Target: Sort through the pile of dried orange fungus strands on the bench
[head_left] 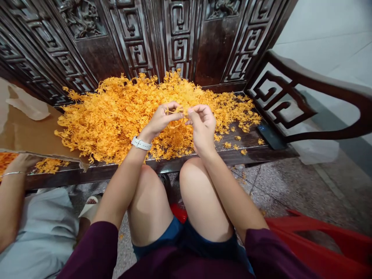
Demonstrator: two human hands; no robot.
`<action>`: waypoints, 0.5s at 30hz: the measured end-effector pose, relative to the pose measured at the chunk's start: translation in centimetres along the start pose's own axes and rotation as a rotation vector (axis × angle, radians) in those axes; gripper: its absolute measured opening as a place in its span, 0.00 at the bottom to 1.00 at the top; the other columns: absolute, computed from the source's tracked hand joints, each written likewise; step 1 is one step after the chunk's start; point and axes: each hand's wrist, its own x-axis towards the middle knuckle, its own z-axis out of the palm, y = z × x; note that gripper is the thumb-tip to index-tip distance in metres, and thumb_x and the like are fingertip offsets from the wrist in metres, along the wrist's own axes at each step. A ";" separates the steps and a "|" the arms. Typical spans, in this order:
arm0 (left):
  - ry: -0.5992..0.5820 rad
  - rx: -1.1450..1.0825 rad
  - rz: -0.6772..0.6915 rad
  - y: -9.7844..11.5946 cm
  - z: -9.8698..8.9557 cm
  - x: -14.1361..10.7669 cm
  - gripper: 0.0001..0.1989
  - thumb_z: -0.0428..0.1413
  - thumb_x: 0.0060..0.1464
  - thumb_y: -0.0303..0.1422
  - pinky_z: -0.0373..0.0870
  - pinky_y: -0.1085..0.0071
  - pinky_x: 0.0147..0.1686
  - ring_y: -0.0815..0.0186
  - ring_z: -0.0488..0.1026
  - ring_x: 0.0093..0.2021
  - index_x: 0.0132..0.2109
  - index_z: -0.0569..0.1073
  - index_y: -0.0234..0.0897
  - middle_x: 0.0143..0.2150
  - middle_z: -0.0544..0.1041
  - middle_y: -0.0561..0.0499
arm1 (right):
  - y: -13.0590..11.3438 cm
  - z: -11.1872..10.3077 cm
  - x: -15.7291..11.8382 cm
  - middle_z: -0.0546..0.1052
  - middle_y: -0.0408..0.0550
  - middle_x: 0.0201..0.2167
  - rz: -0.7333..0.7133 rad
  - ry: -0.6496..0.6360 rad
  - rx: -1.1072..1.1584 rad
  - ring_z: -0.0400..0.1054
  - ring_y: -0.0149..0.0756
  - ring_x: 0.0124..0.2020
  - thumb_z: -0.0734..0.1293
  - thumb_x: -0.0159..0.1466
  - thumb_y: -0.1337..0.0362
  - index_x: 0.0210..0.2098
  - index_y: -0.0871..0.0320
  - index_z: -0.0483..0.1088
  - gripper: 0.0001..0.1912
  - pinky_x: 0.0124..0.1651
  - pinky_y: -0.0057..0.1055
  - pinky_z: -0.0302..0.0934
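Observation:
My left hand (161,119), below which a white watch (141,143) circles the wrist, pinches a thin orange plastic flower piece (176,111) between thumb and fingers. Close beside it, my right hand (203,126) is closed, thumb against fingertips, at the other end of the same piece. Both hands are raised over a wide heap of orange plastic flower pieces (116,116) with spindly stems. The fingers partly cover the held piece, so its full shape is hidden.
The heap lies on a dark wooden bench (247,157) with a carved back (212,54) and armrest (319,83). A phone (271,136) rests at the right. Cardboard (29,131) stands left, beside a co-worker's hand (26,162). A red plastic stool (305,224) is at lower right.

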 end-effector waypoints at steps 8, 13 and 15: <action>-0.101 -0.295 -0.254 2.9 -0.5 -1.1 0.30 0.58 0.58 0.62 0.82 0.60 0.47 0.52 0.83 0.54 0.49 0.81 0.40 0.43 0.84 0.41 | 0.6 -1.1 -0.2 0.71 0.40 0.33 0.082 0.018 0.064 0.64 0.28 0.30 0.72 0.68 0.63 0.38 0.51 0.71 0.05 0.33 0.28 0.62; -0.098 -0.314 -0.306 2.7 -0.9 -0.5 0.36 0.51 0.60 0.68 0.83 0.62 0.46 0.57 0.84 0.47 0.44 0.81 0.39 0.39 0.84 0.43 | 0.9 -1.2 -0.4 0.72 0.42 0.35 0.017 -0.034 0.017 0.68 0.32 0.34 0.74 0.68 0.55 0.41 0.50 0.73 0.09 0.35 0.30 0.65; -0.104 -0.280 -0.274 2.0 -1.0 -0.4 0.28 0.63 0.57 0.61 0.82 0.65 0.46 0.62 0.83 0.44 0.44 0.81 0.39 0.40 0.83 0.46 | 1.1 -1.3 -0.5 0.72 0.43 0.35 0.006 -0.034 0.003 0.70 0.33 0.36 0.75 0.68 0.53 0.42 0.50 0.73 0.12 0.37 0.30 0.66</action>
